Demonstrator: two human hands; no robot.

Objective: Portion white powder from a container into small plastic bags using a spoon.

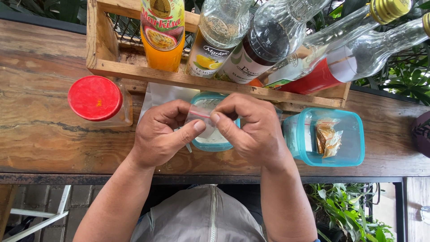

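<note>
Seen from above, a person's left hand point(161, 134) and right hand point(248, 130) meet at the centre of a weathered wooden worktop point(40, 134), both closed in a pinch on a small clear zip bag point(200, 117) with a red seal line. The thumbs and forefingers grip the bag's upper edge from either side, holding it directly over a small turquoise tub point(215, 145) that sits on the worktop beneath the hands. Just at 3 o'clock from the right hand stands a larger square turquoise container point(354, 139), open, with several small brownish sachets point(328, 139) lying inside. At 9 o'clock from the left hand, well apart, a clear jar with a red lid point(95, 98) stands upright. A sheet of white plastic point(159, 95) lies under the tub, towards 11 o'clock. At 12 o'clock, a wooden crate point(134, 71) holds a row of bottles: an orange syrup bottle point(162, 36) and several clear glass bottles point(268, 40) beside it. Green foliage point(349, 210) shows below the worktop's edge at 5 o'clock.
</note>
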